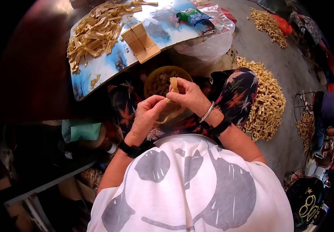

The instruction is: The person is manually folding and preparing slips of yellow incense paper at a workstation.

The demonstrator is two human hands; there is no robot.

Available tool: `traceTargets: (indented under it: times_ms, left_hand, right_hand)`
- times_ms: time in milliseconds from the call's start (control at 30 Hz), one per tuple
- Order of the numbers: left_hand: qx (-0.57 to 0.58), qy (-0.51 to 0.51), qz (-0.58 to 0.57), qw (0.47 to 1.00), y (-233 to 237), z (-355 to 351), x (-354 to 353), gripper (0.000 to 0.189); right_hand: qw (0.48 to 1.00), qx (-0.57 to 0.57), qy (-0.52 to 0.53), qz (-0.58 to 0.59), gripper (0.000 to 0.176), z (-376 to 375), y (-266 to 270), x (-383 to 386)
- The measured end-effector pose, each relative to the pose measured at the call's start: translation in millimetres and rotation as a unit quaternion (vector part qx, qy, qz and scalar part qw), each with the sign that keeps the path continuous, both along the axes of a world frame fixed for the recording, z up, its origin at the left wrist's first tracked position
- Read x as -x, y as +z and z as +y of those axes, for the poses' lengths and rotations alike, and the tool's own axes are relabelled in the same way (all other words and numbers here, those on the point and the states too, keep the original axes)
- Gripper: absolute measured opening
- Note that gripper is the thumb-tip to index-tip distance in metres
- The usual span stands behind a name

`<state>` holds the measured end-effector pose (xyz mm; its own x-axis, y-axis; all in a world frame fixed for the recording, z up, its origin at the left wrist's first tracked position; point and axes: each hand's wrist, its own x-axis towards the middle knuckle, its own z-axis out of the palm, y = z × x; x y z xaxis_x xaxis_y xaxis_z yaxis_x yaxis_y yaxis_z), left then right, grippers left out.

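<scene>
Closest to the camera is the person's white shirt with big grey leaf shapes (190,185). Just past it, both hands are up over the lap, and between them is a thin, tan, bendy strip (173,83). The top end of the strip sticks up above the fingers. The rest hangs down in a loop under the hands.

The right hand (190,98) is closed on the strip, pinching it near the top with thumb and fingers. The left hand (145,116) is curled and pinches the strip lower down, right beside the right hand. The right wrist has a thin silver bracelet (207,112). Each wrist has a black band (132,150).

Under the hands sits a round yellow bowl (157,79) with tan bits in it. It rests on the lap, on a dark cloth with orange leaves (234,96).

Past the bowl is a flat board painted blue and white (109,63). On it lies a loose pile of straight tan strips (97,29), and beside that are pale wooden blocks (140,40). At the far end of the board is a clear plastic bag (209,42) with a green packet (192,16) on it.

To the right, on the grey floor (291,65), is a big heap of folded tan pieces (265,104), close to the knee. A smaller heap (267,25) lies further off.
</scene>
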<state>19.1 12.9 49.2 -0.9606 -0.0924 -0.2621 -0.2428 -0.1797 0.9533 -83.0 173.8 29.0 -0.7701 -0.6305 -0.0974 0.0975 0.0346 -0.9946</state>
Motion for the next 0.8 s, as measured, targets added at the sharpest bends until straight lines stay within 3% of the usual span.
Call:
traceTargets:
  times_ms: [100, 233, 333, 433, 600, 700, 733, 800]
  left_hand:
    - [0.026, -0.018, -0.004, 0.999, 3.3, 0.5, 1.3, 0.016]
    - [0.091, -0.007, 0.035, 0.995, 3.4, 1.1, 0.5, 0.019]
    - [0.102, -0.009, 0.041, 0.994, 4.1, -5.3, 1.1, 0.020]
    - [0.110, -0.007, 0.052, 0.992, 14.1, -17.4, 18.4, 0.019]
    - [0.331, 0.055, 0.165, 0.928, 35.8, -60.1, 71.5, 0.013]
    - [0.457, 0.113, 0.237, 0.850, 50.9, -83.6, 105.9, 0.008]
    - [0.475, 0.125, 0.246, 0.836, 51.0, -92.5, 117.8, 0.007]
    - [0.508, 0.149, 0.262, 0.807, 45.0, -108.8, 139.3, 0.006]
  right_hand:
    - [0.996, 0.025, 0.009, -0.082, 0.016, -1.0, 10.3, -6.0]
    - [0.997, 0.030, -0.049, -0.054, 0.017, -0.7, 5.9, -1.9]
    - [0.990, 0.057, -0.030, -0.124, 0.015, 1.0, 14.1, 7.7]
    - [0.992, 0.040, 0.001, -0.122, 0.012, -8.7, 22.5, 26.1]
    - [0.997, 0.080, -0.010, -0.009, 0.021, -46.0, 58.5, 73.3]
    - [0.979, 0.036, -0.078, 0.187, 0.022, -77.8, 65.1, 101.8]
    - [0.949, -0.002, -0.110, 0.296, 0.020, -89.2, 62.0, 113.4]
    - [0.915, 0.002, -0.144, 0.376, 0.018, -104.3, 58.2, 129.8]
